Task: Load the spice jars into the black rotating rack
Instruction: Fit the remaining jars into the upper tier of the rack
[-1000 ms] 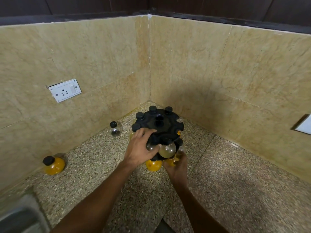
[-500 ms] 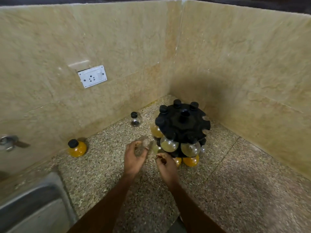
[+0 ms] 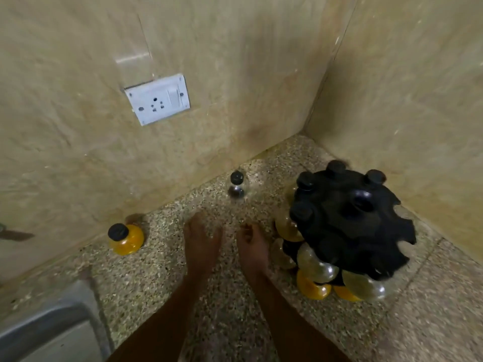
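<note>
The black rotating rack [image 3: 347, 223] stands in the counter's corner at the right, with several round black-capped jars hanging in its slots. Two loose jars stand by the left wall: a yellow-filled jar [image 3: 125, 239] and a clear jar [image 3: 237, 184] farther back. My left hand [image 3: 201, 244] and my right hand [image 3: 253, 246] hover side by side over the counter, left of the rack and short of the clear jar. Both are blurred, with fingers loosely extended and nothing in them. The right hand is close to the rack's left jars.
A speckled granite counter [image 3: 224, 304] runs between two beige tiled walls. A white socket plate [image 3: 158, 99] is on the left wall. A steel sink [image 3: 49, 333] lies at the lower left, with a tap end [image 3: 13, 234] at the left edge.
Both hands have left the rack and drawn back to the left. The view has swung left and down, so the rack now sits at the right and the loose jars are nearer centre.
</note>
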